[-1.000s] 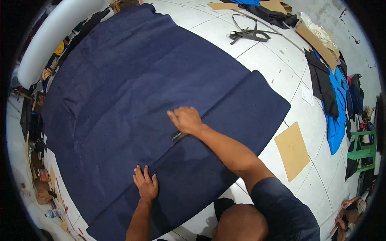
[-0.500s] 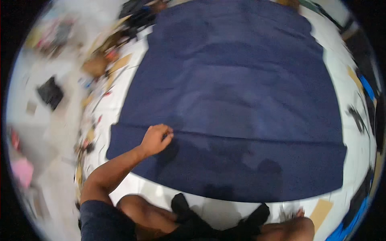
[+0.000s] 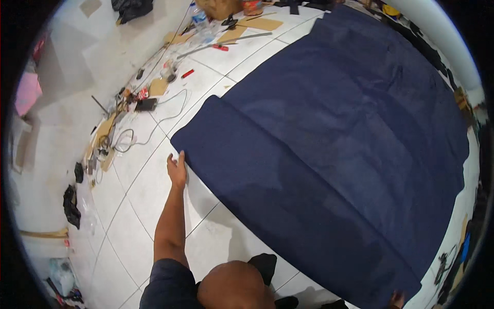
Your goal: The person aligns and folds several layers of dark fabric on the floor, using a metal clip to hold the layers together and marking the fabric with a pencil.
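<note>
Head view: navy cloth point(image 3: 329, 144) apparently against left hand point(image 3: 177, 171).

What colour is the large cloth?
The large cloth is dark navy blue; the head view shows it best.

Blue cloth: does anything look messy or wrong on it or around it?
Yes, a bit. The cloth has wrinkles in its far part, so it doesn't look flat. Past its left side, a flat black thing and a red stick lie among scattered clutter on the floor. I see no spill or tear.
</note>
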`<act>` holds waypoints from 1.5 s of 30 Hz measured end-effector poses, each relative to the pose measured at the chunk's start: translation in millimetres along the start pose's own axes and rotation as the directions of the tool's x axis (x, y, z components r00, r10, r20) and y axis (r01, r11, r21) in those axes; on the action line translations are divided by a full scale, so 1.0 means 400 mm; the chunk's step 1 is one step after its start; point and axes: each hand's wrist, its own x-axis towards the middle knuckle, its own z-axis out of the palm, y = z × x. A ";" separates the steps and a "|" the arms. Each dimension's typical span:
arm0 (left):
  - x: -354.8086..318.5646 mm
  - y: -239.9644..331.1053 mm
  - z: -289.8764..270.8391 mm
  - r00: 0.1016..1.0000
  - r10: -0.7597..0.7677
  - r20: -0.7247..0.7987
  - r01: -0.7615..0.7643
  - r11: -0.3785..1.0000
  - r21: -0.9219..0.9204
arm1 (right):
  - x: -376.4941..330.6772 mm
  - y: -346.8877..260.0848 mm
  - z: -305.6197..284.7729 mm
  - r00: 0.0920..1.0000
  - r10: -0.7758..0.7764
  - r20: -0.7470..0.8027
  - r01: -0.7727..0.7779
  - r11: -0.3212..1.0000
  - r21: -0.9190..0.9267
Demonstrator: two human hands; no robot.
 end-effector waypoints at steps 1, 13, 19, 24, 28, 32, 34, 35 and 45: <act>0.027 0.001 0.008 1.000 0.002 -0.009 -0.002 1.000 -0.001 | 0.032 -0.095 -0.075 0.995 -0.103 -0.006 0.103 0.995 0.013; 0.150 -0.007 0.043 0.974 0.168 -0.150 -0.154 0.983 0.098 | -0.009 -1.534 -0.272 0.234 -0.939 -0.251 0.955 0.175 0.239; 0.153 -0.030 0.062 0.966 0.192 -0.174 -0.166 0.974 0.152 | -0.229 -2.102 -0.154 0.194 -0.944 -0.268 0.926 0.086 0.367; 0.151 -0.018 0.057 0.966 0.189 -0.177 -0.163 0.975 0.152 | -0.309 -2.384 -0.064 0.177 -0.974 -0.140 0.786 0.054 0.615; 0.149 -0.018 0.052 0.965 0.194 -0.175 -0.166 0.973 0.163 | -0.343 -2.468 -0.091 0.166 -0.979 0.116 0.774 0.202 0.600; 0.153 -0.017 0.049 0.965 0.194 -0.176 -0.164 0.971 0.173 | -0.340 -2.484 -0.077 0.088 -0.994 0.068 0.853 0.110 0.509; 0.155 -0.020 0.051 0.964 0.194 -0.180 -0.163 0.971 0.174 | -0.368 -2.475 -0.105 0.128 -0.982 0.140 0.847 0.182 0.500; 0.155 -0.025 0.047 0.964 0.196 -0.181 -0.166 0.971 0.170 | -0.380 -2.473 -0.112 0.173 -0.963 0.208 0.837 0.255 0.484; 0.156 -0.026 0.052 0.975 0.157 -0.159 -0.136 0.982 0.132 | -0.347 -2.482 -0.082 0.186 -0.975 0.124 0.812 0.224 0.539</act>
